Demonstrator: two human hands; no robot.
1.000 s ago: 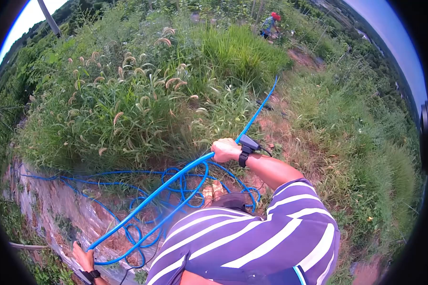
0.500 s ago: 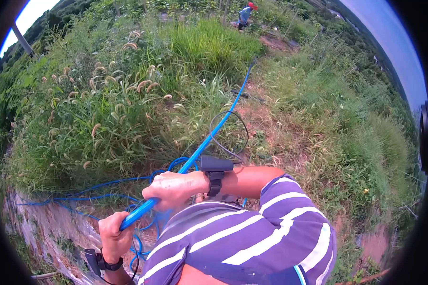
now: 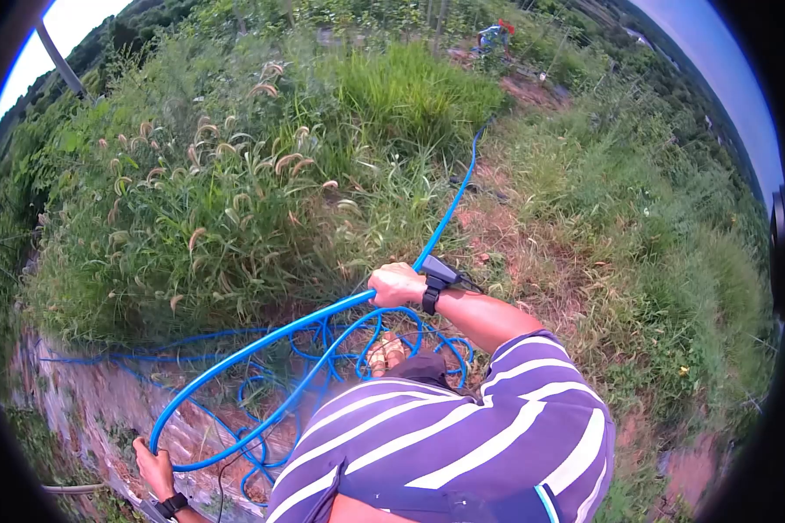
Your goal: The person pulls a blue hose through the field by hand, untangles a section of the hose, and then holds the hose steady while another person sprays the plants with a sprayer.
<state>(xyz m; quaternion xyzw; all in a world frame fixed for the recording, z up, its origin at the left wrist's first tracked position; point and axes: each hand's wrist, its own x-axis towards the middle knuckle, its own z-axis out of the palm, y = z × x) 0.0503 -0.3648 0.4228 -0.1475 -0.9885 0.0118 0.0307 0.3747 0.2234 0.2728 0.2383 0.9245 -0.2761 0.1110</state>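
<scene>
A long blue hose point(image 3: 452, 209) runs from the far path down to my body. My right hand point(image 3: 397, 285) is closed around it in front of my chest, a black strapped device on that wrist. From there the hose bows out to the lower left, where my left hand point(image 3: 154, 466) grips the bend. Part of the left fingers is hidden behind the hose. One strand loops back from the bend toward my feet. Loose blue coils point(image 3: 323, 340) lie on the ground around my feet point(image 3: 385, 353).
Tall grass with seed heads point(image 3: 227, 157) fills the left side. A trodden dirt path point(image 3: 497, 227) leads ahead, with weeds on its right. Pale sheeting point(image 3: 105, 427) covers ground at lower left. Another person point(image 3: 494, 37) bends among plants in the distance. A pole point(image 3: 59, 59) stands far left.
My hands have moved apart: the left down and outward, the right forward and to the right. The hose between them now bows in a wide loop. The distant person has bent down.
</scene>
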